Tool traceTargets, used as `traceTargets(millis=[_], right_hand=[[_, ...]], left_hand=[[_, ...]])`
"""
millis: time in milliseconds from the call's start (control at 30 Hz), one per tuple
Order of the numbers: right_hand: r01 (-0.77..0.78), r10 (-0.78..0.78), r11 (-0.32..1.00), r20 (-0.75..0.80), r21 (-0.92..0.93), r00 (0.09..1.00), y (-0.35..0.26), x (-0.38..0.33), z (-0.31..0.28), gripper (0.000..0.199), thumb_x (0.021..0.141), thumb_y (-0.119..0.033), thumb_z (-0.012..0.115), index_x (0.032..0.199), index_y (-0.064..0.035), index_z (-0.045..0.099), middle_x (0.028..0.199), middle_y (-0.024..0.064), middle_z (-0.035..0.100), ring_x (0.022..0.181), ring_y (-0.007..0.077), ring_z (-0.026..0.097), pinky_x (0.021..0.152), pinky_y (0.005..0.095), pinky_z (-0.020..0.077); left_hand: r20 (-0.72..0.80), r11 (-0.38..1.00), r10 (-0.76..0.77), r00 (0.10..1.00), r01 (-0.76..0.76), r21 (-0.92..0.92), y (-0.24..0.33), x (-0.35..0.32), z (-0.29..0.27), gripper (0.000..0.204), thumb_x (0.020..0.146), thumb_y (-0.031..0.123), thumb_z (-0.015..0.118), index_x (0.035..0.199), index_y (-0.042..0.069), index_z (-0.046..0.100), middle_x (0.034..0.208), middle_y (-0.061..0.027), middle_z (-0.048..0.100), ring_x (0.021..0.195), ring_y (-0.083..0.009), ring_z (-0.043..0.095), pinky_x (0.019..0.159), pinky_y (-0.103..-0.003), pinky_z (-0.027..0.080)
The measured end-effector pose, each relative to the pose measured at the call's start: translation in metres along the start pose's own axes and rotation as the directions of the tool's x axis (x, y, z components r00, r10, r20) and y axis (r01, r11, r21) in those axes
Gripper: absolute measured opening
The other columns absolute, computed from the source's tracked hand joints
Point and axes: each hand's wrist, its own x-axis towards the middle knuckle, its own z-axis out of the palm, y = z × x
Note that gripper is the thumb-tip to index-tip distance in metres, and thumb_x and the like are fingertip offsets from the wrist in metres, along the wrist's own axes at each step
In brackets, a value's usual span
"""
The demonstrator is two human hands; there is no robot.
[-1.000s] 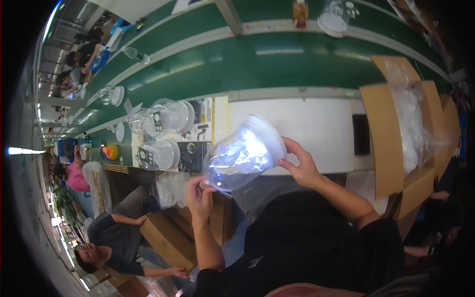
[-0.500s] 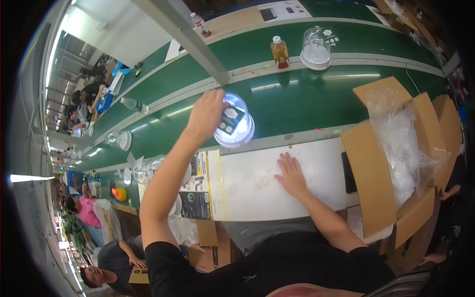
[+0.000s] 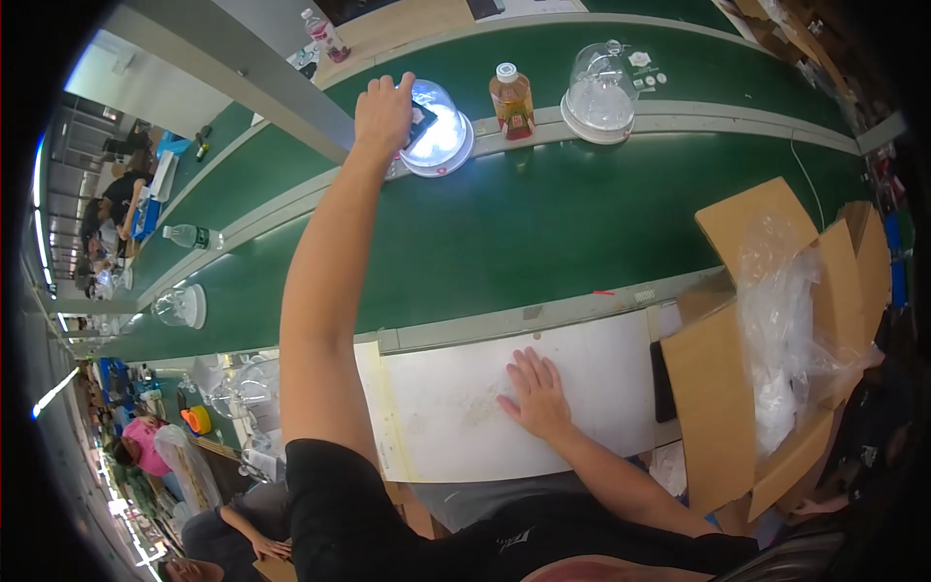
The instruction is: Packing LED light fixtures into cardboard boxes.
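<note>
My left hand point(image 3: 384, 116) is stretched far forward and grips the side of a lit clear dome lamp point(image 3: 442, 144). The lamp has a round white base and a dark card against its side, partly covered by my fingers. It is at the metal divider between the two green belts; whether its base rests there I cannot tell. My right hand point(image 3: 539, 403) lies flat with fingers spread on a white board point(image 3: 436, 427), holding nothing. Beyond the divider, a second clear dome point(image 3: 593, 97) with a white base stands unlit.
A bottle of amber drink point(image 3: 513, 105) stands between the two domes. An open cardboard box point(image 3: 713, 398) with clear plastic bags is at the right. Another clear dome point(image 3: 181, 307) and a clear bottle point(image 3: 192, 237) lie on the green belt point(image 3: 582, 223) at left. Co-workers sit further left.
My left hand has carried the lit dome lamp forward, away from the white board to the divider. My right hand stays flat on the board. The whole view has shifted.
</note>
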Motion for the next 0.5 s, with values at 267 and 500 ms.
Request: traceTargets(millis=[267, 500], right_hand=[[-0.003, 0.003, 1.0, 0.024, -0.02, 1.0, -0.003, 0.002, 0.003, 0.059, 0.091, -0.045, 0.063, 0.132, -0.0036, 0.055, 0.154, 0.0147, 0.039, 0.147, 0.0314, 0.031, 0.117, 0.0517, 0.0251], [0.025, -0.025, 1.0, -0.032, 0.001, 0.999, -0.01, 0.0, 0.006, 0.058, 0.088, -0.04, 0.067, 0.13, -0.0021, 0.056, 0.151, 0.0156, 0.041, 0.146, 0.0345, 0.031, 0.117, 0.0535, 0.0251]], left_hand=[[0.033, 1.0, -0.029, 0.999, 0.029, -0.005, 0.002, 0.019, 0.01, 0.042, 0.086, 0.01, 0.064, 0.127, 0.013, 0.053, 0.108, -0.0148, 0.063, 0.107, -0.0322, 0.062, 0.084, -0.045, 0.052], [-0.077, 0.98, -0.183, 0.98, 0.176, -0.095, 0.022, -0.014, -0.042, 0.032, 0.088, 0.021, 0.064, 0.116, 0.009, 0.056, 0.107, -0.0127, 0.065, 0.103, -0.0307, 0.064, 0.08, -0.046, 0.053]])
